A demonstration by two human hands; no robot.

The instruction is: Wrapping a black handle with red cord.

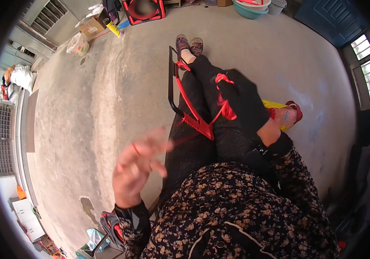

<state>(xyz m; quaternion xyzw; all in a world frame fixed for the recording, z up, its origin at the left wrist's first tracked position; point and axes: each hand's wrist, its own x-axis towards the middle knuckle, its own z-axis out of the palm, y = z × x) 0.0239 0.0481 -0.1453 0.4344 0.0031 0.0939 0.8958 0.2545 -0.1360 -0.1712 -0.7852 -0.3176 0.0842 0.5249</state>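
Note:
My left hand (135,166), bare and blurred by motion, is raised left of my thighs with a red thread (136,149) across one finger. A blurred red line stretches from it toward my lap. Black cloth (243,97), like a glove, covers my right hand above my right thigh and hides its fingers. Red strips (225,110) show at the cloth, one reaching down to a red ridged piece (200,127). That piece joins a bent black frame (170,82), shaped somewhat like a hacksaw, lying along my outstretched legs between both hands.
Beside my right leg lies a yellow and red package (282,114). On the concrete floor (77,129) stand a patterned bucket (78,44) and a cardboard box (91,27) at far left. A teal basin (250,10) is at the back, a blue door (329,19) at far right.

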